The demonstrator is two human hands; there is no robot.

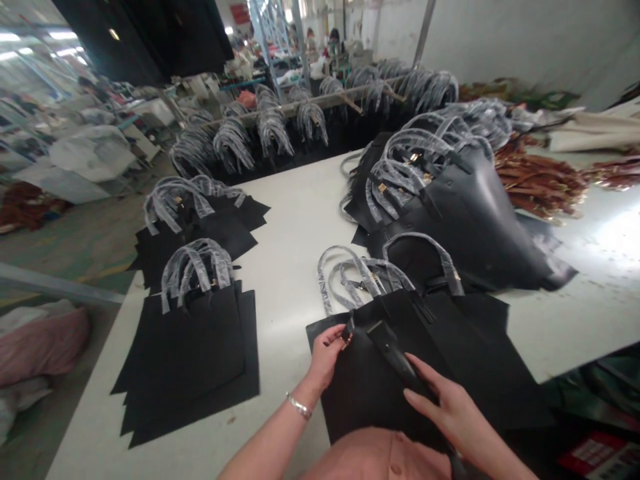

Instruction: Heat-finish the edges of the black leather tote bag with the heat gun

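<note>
A flat black bag panel [380, 380] with plastic-wrapped handles [350, 273] lies on the white table [295, 220] right in front of me. My left hand [327, 353] pinches a small metal fitting at the panel's top edge, beside the handle base. My right hand [447, 410] rests on the panel with its fingers curled around a narrow black strap [400, 360] that runs diagonally across it.
Stacks of black panels with wrapped handles lie at the left [195, 333] and behind it [200, 220]. A big heap of black bags [450, 200] fills the right. Brown straps [540, 180] pile at the far right. More wrapped handles hang on a rail [310, 107] behind the table.
</note>
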